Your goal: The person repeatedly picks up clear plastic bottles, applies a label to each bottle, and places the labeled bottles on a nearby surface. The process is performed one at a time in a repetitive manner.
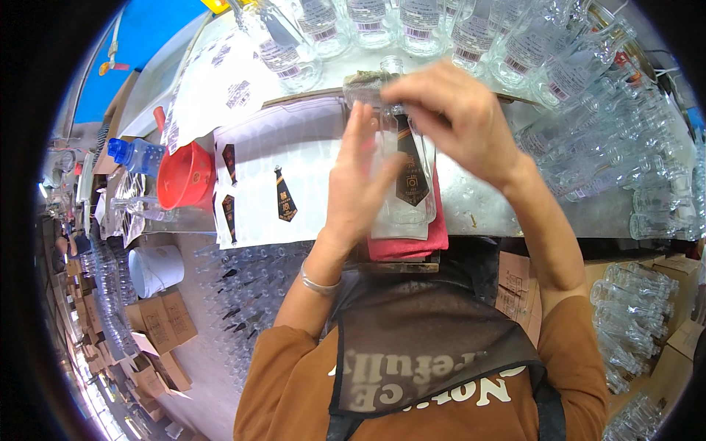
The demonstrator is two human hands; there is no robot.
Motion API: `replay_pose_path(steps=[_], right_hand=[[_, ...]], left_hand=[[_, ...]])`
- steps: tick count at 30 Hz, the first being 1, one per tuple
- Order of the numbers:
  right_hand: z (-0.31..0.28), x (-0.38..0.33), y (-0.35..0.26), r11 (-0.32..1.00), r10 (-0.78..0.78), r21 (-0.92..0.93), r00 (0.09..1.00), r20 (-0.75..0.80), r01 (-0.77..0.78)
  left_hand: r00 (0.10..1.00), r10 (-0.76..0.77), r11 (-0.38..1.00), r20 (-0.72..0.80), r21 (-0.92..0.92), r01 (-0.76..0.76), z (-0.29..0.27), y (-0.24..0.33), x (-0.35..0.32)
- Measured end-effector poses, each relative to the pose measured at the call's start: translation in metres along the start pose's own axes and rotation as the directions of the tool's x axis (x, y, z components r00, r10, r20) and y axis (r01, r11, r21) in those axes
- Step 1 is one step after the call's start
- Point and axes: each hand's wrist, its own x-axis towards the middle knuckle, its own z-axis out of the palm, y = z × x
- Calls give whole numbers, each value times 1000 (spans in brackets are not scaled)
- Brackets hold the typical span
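Observation:
A clear glass bottle (406,213) lies on its back in front of me, neck pointing away, with a black tie-shaped label (413,167) on its face. Under it is a folded red cloth (439,239). My left hand (357,180) is beside the bottle's left side, fingers stretched upward and thumb apart toward the label. Over the bottle's neck end, my right hand (460,117) is bent with curled fingers; motion blurs its fingertips, so whether they hold anything is unclear. Left of the bottle lies a white label sheet (257,173) bearing more black tie-shaped labels (287,197).
Labelled clear bottles (419,26) stand along the table's far side, with many more bottles (603,140) lying stacked at right. A red plastic container (185,176) and a blue-capped bottle (136,154) are at left. Below are a white bucket (156,270) and cardboard boxes (165,323).

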Motion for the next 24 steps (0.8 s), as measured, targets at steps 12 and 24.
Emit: replay_pose_path(steps=[12,24], right_hand=[[-4,-26,15,801,568,312,814,-126,-511],[13,-63,19,403,752,625,631,191,-668]], left_hand=[[917,-399,917,24,-20,399,1,11,48],[930,-367,929,-12,52,368,10,-19,61]])
